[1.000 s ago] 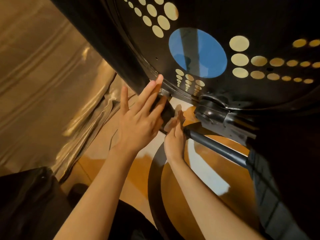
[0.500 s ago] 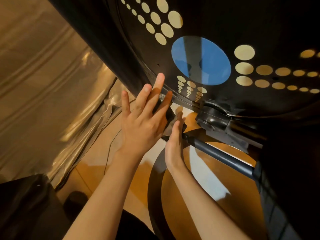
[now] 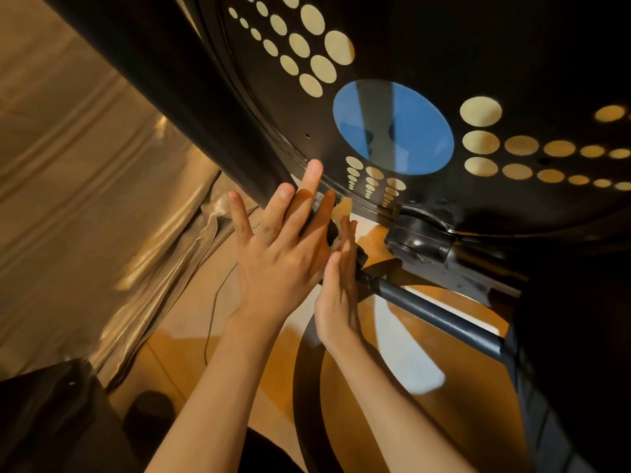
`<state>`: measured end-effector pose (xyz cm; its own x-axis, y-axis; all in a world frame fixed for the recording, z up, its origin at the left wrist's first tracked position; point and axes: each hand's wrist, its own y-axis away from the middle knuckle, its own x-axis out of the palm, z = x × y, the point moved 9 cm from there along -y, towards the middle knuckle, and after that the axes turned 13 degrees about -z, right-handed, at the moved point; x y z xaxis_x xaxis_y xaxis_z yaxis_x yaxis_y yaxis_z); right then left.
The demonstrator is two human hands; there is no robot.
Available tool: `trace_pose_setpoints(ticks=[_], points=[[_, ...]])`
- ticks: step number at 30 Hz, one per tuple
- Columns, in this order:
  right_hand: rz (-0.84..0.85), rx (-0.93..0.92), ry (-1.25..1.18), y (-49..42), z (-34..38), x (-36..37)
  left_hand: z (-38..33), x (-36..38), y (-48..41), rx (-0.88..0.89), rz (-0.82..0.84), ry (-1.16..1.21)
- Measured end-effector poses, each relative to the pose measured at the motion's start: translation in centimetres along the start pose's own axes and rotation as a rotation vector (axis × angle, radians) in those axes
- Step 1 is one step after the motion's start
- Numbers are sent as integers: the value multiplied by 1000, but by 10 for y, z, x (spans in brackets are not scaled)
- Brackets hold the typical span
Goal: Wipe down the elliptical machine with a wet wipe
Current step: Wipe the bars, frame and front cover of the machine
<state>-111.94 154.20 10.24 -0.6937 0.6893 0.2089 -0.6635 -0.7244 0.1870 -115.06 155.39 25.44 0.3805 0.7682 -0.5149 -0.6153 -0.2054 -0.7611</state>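
Note:
The elliptical machine's black flywheel cover (image 3: 478, 46), with a blue circle (image 3: 392, 128) and pale dots, fills the top and right. My left hand (image 3: 280, 254) lies with straight, spread fingers against the cover's lower rim. Close beside it, my right hand (image 3: 338, 295) has straight fingers pointing up next to the dark grey bar (image 3: 433, 312). A small pale piece of wet wipe (image 3: 344, 205) shows at my right fingertips, between the two hands; most of it is hidden. The black crank joint (image 3: 420, 240) sits just right of my hands.
A shiny beige sheet (image 3: 85, 199) hangs along the left. A thin cable (image 3: 213, 312) runs over the orange floor. A black object (image 3: 44, 421) fills the lower left corner. A curved black base rail (image 3: 302, 370) passes under my right forearm.
Both hands have slid upward along the rim, with the left fingertips now higher on the cover. The pale wipe has come into sight at my right fingertips.

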Motion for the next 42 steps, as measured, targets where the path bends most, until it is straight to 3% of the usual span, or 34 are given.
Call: trace_pose_setpoints(ticks=[5, 11, 15, 17, 19, 21, 23, 26, 30, 36, 42], points=[[-2, 231, 76, -10, -29, -9, 2, 0, 0, 12, 21, 0], [44, 300, 239, -25, -33, -18, 4, -4, 5, 14, 38, 38], [-2, 385, 11, 3, -19, -9, 9, -8, 12, 55, 35, -4], [-14, 262, -69, 22, -3, -3, 11, -8, 16, 87, 31, -13], [3, 103, 2, 35, 0, 4, 12, -8, 16, 110, 23, -27], [42, 65, 141, 39, -16, 6, 11, -8, 16, 109, 24, -3], [73, 148, 245, 43, -35, 3, 11, -7, 16, 118, 37, 12], [114, 359, 155, 46, -43, 1, 15, -9, 17, 175, 41, -7], [52, 275, 42, 50, -24, 8, 18, -10, 19, 214, 41, -25], [109, 39, 176, 65, -12, 17, 17, -10, 20, 163, 48, -16], [1, 225, 112, 26, -22, -3, 14, -10, 19, 135, 52, 12]])
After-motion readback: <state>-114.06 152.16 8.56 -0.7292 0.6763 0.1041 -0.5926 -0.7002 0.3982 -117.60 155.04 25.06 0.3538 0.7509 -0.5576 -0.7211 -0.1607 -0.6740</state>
